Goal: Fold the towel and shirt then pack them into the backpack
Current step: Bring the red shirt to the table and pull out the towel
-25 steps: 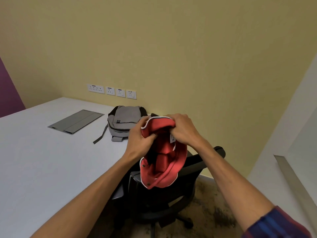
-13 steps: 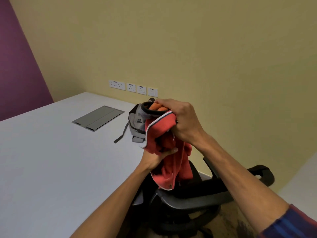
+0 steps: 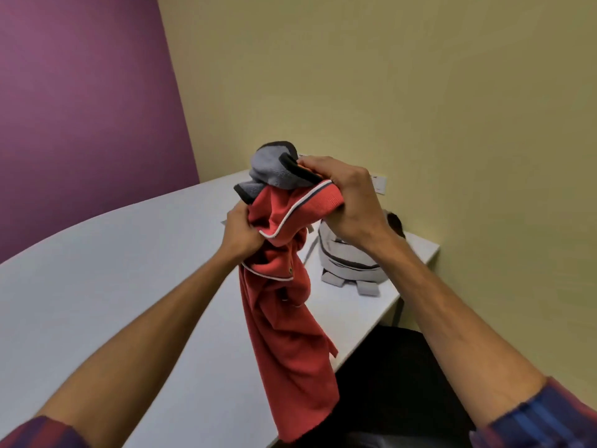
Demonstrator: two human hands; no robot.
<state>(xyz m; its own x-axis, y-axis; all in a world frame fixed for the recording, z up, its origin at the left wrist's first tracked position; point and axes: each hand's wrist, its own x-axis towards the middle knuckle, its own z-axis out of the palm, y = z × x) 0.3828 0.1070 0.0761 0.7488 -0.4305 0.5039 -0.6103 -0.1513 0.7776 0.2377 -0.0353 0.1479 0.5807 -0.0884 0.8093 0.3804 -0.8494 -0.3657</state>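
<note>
We are holding both cloths bunched together in the air, above the white table (image 3: 97, 286), so we are judging the step as the very start: separating the two pieces before any folding. Our right hand (image 3: 350, 202) is gripping the striped collar of the red polo shirt (image 3: 284, 318) together with an edge of the grey towel (image 3: 274, 166), fingers curled round both. Our left hand (image 3: 242, 232), just below and to the left of it, is clutching a fold of the shirt near the button placket, while the rest of the shirt is hanging down between our forearms. The grey backpack (image 3: 349, 266) is lying on the table beyond and below the right hand, partly behind the right wrist. Next, we are thinking, one cloth needs pulling free and laying flat on the table to the left of our hands. We are not seeing the backpack's zip or whether it is open, most of the towel is crumpled out of sight behind the shirt, and the dark shape under the right forearm is too cut off to name.
</note>
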